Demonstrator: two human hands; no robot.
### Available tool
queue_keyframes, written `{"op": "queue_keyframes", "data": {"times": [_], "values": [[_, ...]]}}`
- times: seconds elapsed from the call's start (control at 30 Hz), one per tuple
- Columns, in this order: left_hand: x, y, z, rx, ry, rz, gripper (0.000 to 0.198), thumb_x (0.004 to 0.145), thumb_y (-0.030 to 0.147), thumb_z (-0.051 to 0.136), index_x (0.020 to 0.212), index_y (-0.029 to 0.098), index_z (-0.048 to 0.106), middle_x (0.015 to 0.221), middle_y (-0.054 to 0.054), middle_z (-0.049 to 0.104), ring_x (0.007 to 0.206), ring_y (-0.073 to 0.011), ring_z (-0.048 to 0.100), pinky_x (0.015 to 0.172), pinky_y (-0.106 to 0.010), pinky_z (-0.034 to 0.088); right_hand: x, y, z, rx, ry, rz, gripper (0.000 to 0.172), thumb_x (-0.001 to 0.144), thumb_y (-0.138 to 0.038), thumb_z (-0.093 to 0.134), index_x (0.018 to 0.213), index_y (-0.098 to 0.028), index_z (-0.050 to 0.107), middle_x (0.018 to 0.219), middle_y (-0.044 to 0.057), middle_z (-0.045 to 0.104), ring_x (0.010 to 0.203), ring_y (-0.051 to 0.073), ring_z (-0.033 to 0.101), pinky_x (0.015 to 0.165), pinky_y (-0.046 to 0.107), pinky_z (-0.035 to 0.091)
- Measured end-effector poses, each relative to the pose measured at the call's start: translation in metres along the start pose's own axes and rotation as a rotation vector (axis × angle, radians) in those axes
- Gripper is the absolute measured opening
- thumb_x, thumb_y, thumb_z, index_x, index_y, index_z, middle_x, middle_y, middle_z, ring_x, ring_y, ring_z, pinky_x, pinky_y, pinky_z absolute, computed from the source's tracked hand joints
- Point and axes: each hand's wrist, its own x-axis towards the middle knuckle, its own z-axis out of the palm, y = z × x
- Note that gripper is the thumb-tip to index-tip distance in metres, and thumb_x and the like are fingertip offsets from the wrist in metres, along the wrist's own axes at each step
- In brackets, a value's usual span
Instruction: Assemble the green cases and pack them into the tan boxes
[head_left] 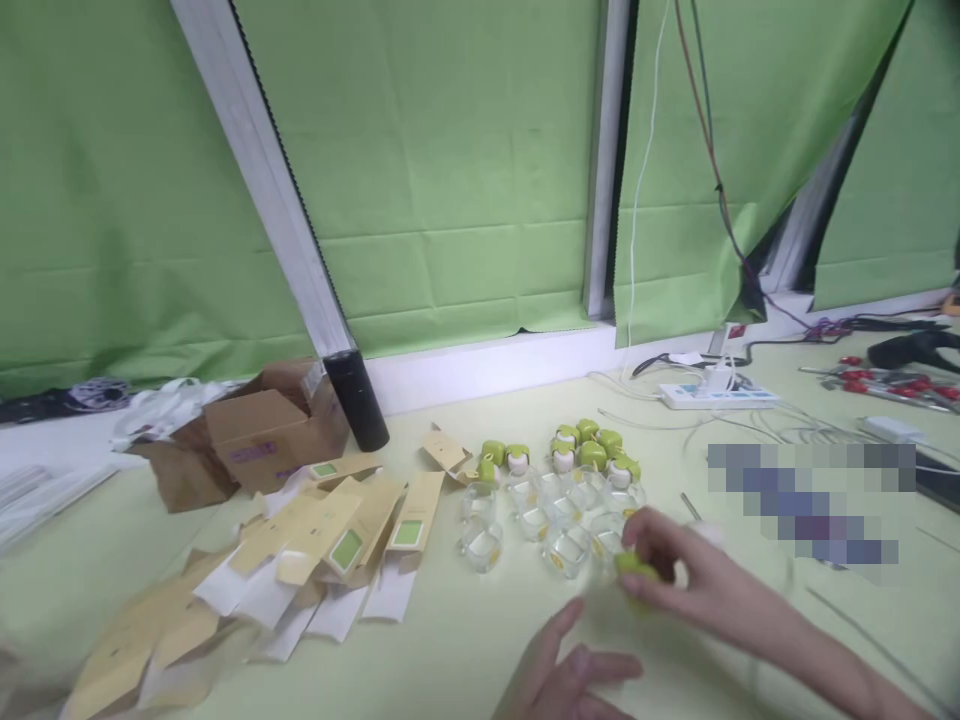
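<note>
My right hand [679, 575] reaches in from the lower right and pinches a small green cap [636, 567] close to a cluster of clear little bottles [559, 510] with green caps [592, 447] standing on the pale table. My left hand [559, 675] hovers low at the bottom edge, fingers apart, holding nothing. To the left of the bottles lie several flat kraft paper boxes with green labels [337, 530].
An open brown carton [259, 435] and a black cylinder [356, 398] stand at the back left. A white power strip [716, 396] with cables, red-handled tools [892, 385] and a blurred patch sit at the right. Green curtains [450, 170] hang behind.
</note>
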Motion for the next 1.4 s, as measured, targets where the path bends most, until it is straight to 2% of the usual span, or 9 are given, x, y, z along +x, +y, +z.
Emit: {"op": "queue_keyframes", "data": {"times": [0.1,0.23,0.3,0.4,0.57,0.67,0.8,0.93,1.4], "values": [[-0.002,0.006,0.014,-0.067,-0.001,0.011,0.068,0.079,0.061,0.051,0.135,0.028,0.030,0.103,-0.008,0.063,0.068,-0.0189,0.066,0.061,-0.028,0.042,-0.013,-0.044,0.034,0.065,-0.026,-0.045,0.013,0.080,-0.033,0.060,0.081,-0.022,0.054,0.072,-0.002,0.061,0.065,0.015,0.058,0.057,0.024,0.045],[-0.008,0.019,0.021,-0.204,-0.002,0.023,0.055,0.080,0.052,0.058,0.126,0.027,0.040,0.085,-0.002,0.063,0.060,-0.0122,0.061,0.057,-0.024,0.041,-0.016,-0.047,0.027,0.233,-0.099,-0.097,0.035,0.085,-0.033,0.056,0.119,-0.028,0.050,0.092,0.000,0.067,0.084,0.017,0.064,0.075,0.029,0.051],[-0.011,0.023,0.021,-0.218,0.052,0.064,0.059,0.076,0.050,0.063,0.125,0.027,0.038,0.083,-0.002,0.064,0.055,-0.0111,0.057,0.054,-0.024,0.040,-0.013,-0.021,0.008,0.118,-0.016,-0.090,0.042,0.090,-0.038,0.047,0.131,-0.028,0.042,0.101,0.004,0.067,0.090,0.020,0.064,0.081,0.035,0.052],[-0.016,0.028,0.024,-0.227,0.109,0.058,0.055,0.077,0.048,0.061,0.121,0.021,0.041,0.087,-0.006,0.065,0.047,-0.0081,0.049,0.044,-0.021,0.030,-0.006,0.047,-0.021,-0.371,0.154,-0.104,0.042,0.083,-0.043,0.054,0.120,-0.023,0.056,0.121,0.012,0.061,0.110,0.033,0.055,0.092,0.052,0.043],[-0.026,0.041,0.030,-0.381,0.039,-0.046,0.056,0.081,0.035,0.054,0.130,0.017,0.034,0.116,-0.018,0.058,0.053,-0.0075,0.050,0.046,-0.021,0.027,0.001,0.127,-0.039,-0.627,0.089,-0.071,0.034,0.078,-0.045,0.057,0.102,-0.023,0.067,0.111,0.012,0.068,0.111,0.037,0.055,0.094,0.055,0.041],[-0.029,0.045,0.029,-0.413,0.053,-0.034,0.049,0.086,0.034,0.053,0.129,0.018,0.035,0.116,-0.018,0.058,0.056,-0.0066,0.050,0.049,-0.019,0.029,-0.003,0.096,-0.032,-0.479,0.126,-0.133,0.036,0.082,-0.050,0.055,0.105,-0.024,0.064,0.108,0.010,0.068,0.103,0.033,0.060,0.097,0.054,0.039],[-0.026,0.042,0.027,-0.432,0.119,-0.049,0.042,0.087,0.042,0.053,0.122,0.021,0.043,0.098,-0.010,0.062,0.051,-0.0046,0.044,0.046,-0.017,0.025,-0.009,0.013,-0.003,-0.035,0.124,-0.219,0.036,0.084,-0.042,0.058,0.116,-0.028,0.054,0.116,0.007,0.063,0.105,0.025,0.060,0.089,0.039,0.050],[-0.020,0.035,0.028,-0.445,0.128,-0.062,0.038,0.085,0.051,0.048,0.099,0.016,0.054,0.074,-0.001,0.055,0.046,-0.0062,0.038,0.042,-0.020,0.021,-0.004,-0.037,0.031,0.187,-0.024,-0.402,0.031,0.084,-0.030,0.061,0.114,-0.029,0.053,0.109,0.003,0.065,0.103,0.020,0.060,0.087,0.032,0.051],[-0.018,0.028,0.033,-0.451,0.222,-0.006,0.014,0.077,0.027,0.048,0.077,0.015,0.056,0.069,0.002,0.045,0.065,-0.0117,0.043,0.061,-0.022,0.033,-0.007,-0.034,0.067,0.007,0.023,-0.682,0.050,0.086,-0.011,0.052,0.134,-0.023,0.042,0.116,0.008,0.059,0.108,0.019,0.054,0.086,0.028,0.050]]}}
